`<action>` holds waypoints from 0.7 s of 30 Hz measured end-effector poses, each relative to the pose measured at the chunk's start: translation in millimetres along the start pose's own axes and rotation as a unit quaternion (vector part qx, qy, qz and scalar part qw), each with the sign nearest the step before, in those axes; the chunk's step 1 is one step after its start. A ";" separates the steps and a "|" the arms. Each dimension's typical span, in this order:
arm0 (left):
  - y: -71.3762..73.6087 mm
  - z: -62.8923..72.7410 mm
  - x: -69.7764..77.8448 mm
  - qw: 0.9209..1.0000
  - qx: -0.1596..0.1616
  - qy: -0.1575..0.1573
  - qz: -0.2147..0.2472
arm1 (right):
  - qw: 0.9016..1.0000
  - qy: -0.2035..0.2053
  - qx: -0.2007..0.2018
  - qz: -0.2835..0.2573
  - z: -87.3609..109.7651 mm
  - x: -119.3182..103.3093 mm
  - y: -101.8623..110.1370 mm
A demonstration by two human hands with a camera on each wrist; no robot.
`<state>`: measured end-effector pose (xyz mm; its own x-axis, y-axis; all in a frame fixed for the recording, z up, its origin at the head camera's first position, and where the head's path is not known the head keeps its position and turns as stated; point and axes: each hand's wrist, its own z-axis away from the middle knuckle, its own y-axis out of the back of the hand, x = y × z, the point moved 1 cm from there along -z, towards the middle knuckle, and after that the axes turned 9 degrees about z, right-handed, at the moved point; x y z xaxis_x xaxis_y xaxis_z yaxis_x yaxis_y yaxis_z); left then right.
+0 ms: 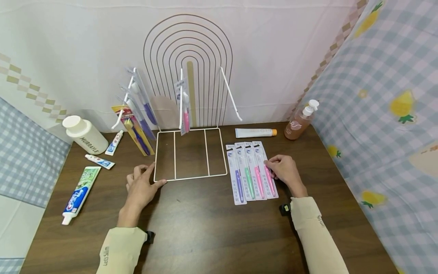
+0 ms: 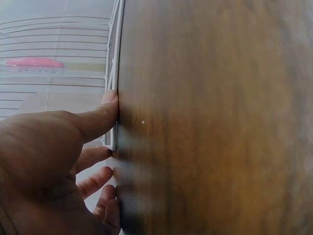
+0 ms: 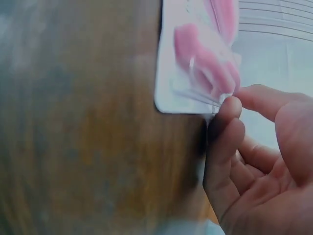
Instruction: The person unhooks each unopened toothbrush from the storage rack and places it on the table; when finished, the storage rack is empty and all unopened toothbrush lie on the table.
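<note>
On the table, a white wire display rack [image 1: 190,177] has its front left corner between the thumb and index finger of my left hand [image 1: 140,188]. That thumb lies against the front bar in the left wrist view; the other fingers are loosely bent. To the right, my right hand [image 1: 287,173] pinches the edge of a packaged pink toothbrush [image 1: 269,180], the rightmost in a row of carded toothbrushes. Beside it lie another pink one [image 1: 259,182], a green one [image 1: 249,182] and a purple one [image 1: 238,186]. In the right wrist view its clear blister [image 3: 195,58] meets my fingertips.
Purple toothbrush packs [image 1: 148,114] and a yellow-backed pack [image 1: 135,131] hang on the left hook; a pink one [image 1: 186,114] hangs mid-rack. The right hook [image 1: 230,93] is bare. Around stand a white bottle [image 1: 85,135], toothpaste tubes [image 1: 81,194], an orange-capped tube [image 1: 254,132] and a pump bottle [image 1: 298,123].
</note>
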<state>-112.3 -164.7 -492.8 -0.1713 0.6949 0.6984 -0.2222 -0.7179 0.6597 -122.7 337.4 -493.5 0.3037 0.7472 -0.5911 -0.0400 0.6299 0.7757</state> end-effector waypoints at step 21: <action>-1.1 0.8 -0.7 1.000 0.008 -0.004 0.015 | 0.975 0.212 0.053 -0.051 -25.0 -190.5 -26.2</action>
<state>-111.1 -164.4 -493.8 -0.1706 0.6728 0.7199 -0.2015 -0.7390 0.6428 -203.3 183.9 -406.8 -0.1199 0.7170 -0.6866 0.0747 0.6962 0.7140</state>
